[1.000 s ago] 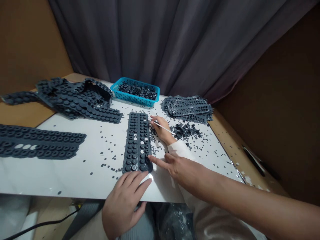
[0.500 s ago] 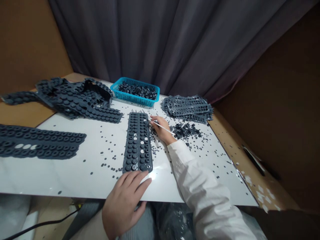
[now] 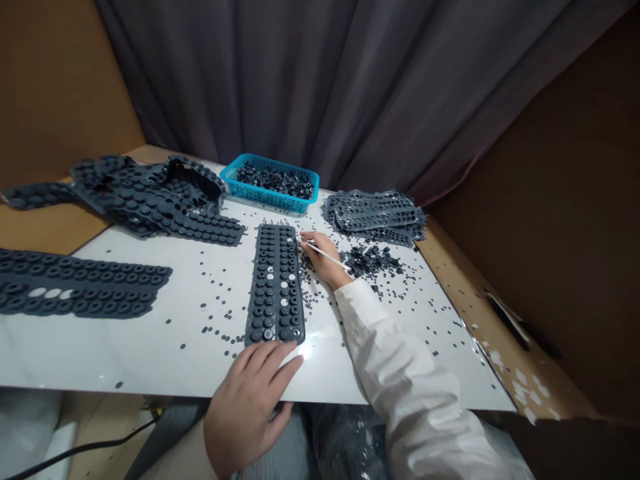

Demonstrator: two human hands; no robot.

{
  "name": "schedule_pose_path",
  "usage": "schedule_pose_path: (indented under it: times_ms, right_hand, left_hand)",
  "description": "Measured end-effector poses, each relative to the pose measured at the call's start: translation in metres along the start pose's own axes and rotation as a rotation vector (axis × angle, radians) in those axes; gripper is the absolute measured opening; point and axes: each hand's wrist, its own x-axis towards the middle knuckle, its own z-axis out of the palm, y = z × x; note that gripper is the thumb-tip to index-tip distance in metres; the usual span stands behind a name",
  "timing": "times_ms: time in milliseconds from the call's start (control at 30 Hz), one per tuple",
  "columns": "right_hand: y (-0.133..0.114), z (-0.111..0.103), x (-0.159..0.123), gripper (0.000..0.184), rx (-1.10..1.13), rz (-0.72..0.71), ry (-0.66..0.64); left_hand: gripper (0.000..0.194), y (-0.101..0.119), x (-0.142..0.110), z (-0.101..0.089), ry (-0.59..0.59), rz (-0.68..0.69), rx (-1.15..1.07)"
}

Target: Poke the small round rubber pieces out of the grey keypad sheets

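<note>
A dark grey moulded rubber sheet [image 3: 278,283], with rows of round raised parts and a few white gaps, lies lengthwise in front of me. My left hand [image 3: 255,393] rests at its near end, fingers extended and fingertips touching the edge. Along the sheet's far right side, my right hand [image 3: 323,259] is closed on a thin white stick [image 3: 327,255] that slants back over the hand. The stick's working tip is too small to make out. Beside that hand lies a heap of small dark rubber pieces [image 3: 373,261], with tiny dark discs scattered around.
A blue basket [image 3: 270,195] of small dark parts stands at the back. Crumpled moulded sheets [image 3: 150,193] are piled at left, with another sheet [image 3: 85,283] nearer. Perforated sheets [image 3: 377,215] are stacked at right. A dark pen-like tool [image 3: 507,320] lies on the brown right-hand ledge.
</note>
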Motion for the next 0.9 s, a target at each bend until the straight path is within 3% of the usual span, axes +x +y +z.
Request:
schedule_pose_path:
  times_ms: [567, 733, 900]
  right_hand:
    - [0.004, 0.003, 0.0, 0.019, -0.032, -0.021, 0.039]
    - [0.001, 0.002, 0.001, 0.019, 0.11, 0.057, 0.117]
    - [-0.006, 0.003, 0.001, 0.019, 0.269, 0.051, 0.044]
  left_hand:
    - [0.041, 0.0, 0.001, -0.001, -0.002, -0.002, -0.006]
    - [0.042, 0.0, 0.001, 0.0, -0.008, -0.003, 0.001]
    - [0.044, -0.001, -0.001, 0.002, 0.002, -0.012, -0.009]
